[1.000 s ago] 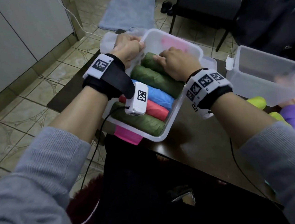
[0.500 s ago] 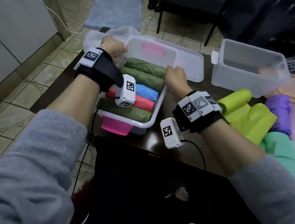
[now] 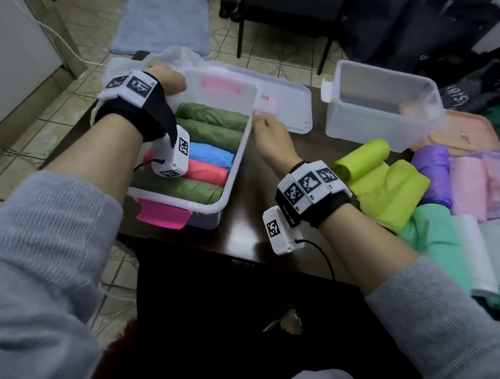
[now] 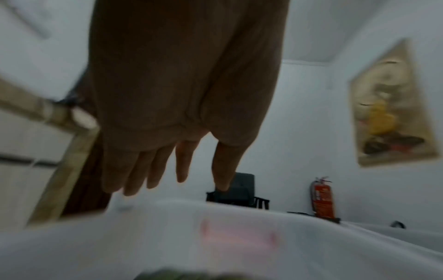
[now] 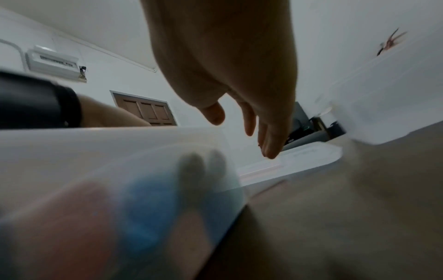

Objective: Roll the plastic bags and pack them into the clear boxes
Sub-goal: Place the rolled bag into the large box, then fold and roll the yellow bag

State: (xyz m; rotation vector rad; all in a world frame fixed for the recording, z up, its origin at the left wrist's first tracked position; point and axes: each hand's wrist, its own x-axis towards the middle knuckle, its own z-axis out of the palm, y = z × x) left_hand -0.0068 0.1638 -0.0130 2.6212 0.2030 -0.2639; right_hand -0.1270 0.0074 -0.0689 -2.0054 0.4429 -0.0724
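Note:
A clear box (image 3: 241, 156) with pink latches stands on the dark table. Packed side by side in it are rolled bags: two green rolls (image 3: 215, 115) at the far end, a blue roll (image 3: 211, 155), a red roll (image 3: 206, 172) and a green roll (image 3: 188, 191) nearest me. My left hand (image 3: 169, 81) is over the box's far left corner. In the left wrist view its fingers (image 4: 181, 170) are straight, just above the box wall (image 4: 215, 236). My right hand (image 3: 263, 127) is beside the right rim, its fingers (image 5: 269, 149) relaxed and holding nothing.
The box's lid (image 3: 291, 107) lies behind its right side. An empty second clear box (image 3: 387, 111) stands at the back right. Loose lime green (image 3: 374, 178), purple (image 3: 434, 167), pink (image 3: 484, 181) and mint bags (image 3: 434, 233) lie at the right. A chair (image 3: 289, 1) stands behind the table.
My right hand lifted off the green rolls, went to the right rim and has now let go. My left hand has loosened at the far corner. The view swung right.

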